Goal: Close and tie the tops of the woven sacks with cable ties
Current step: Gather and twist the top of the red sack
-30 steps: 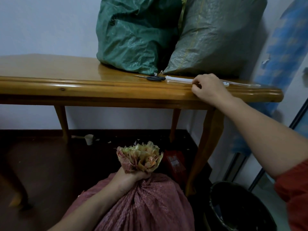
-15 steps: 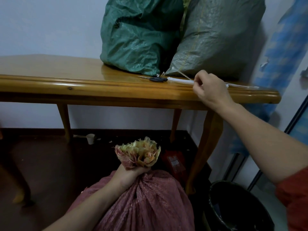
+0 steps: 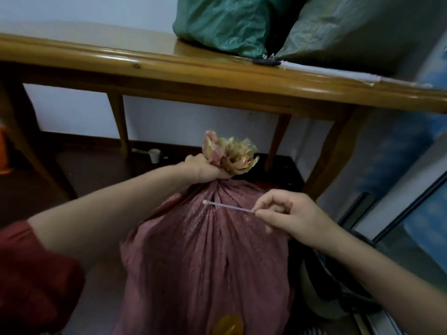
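Note:
A full pink woven sack [image 3: 205, 257] stands on the floor in front of me. Its top is gathered into a bunched, yellowish frill. My left hand [image 3: 205, 169] grips the gathered neck just under the frill. My right hand [image 3: 287, 213] pinches one end of a thin white cable tie [image 3: 227, 207] between thumb and forefinger. The tie lies level over the sack's shoulder, its head end pointing left, a little below the gripped neck. A bundle of white cable ties [image 3: 338, 73] lies on the wooden table [image 3: 121, 66].
A green sack [image 3: 225, 22] and a grey-green sack [image 3: 343, 27] stand on the table, with black scissors [image 3: 266, 62] at its edge. A black bin [image 3: 336, 281] is at my right, behind my forearm. A small white cup [image 3: 154, 155] sits on the floor under the table.
My right hand left the table edge and came down to the sack with one cable tie pinched in it. The view tipped down and moved closer. My left hand kept its grip on the neck.

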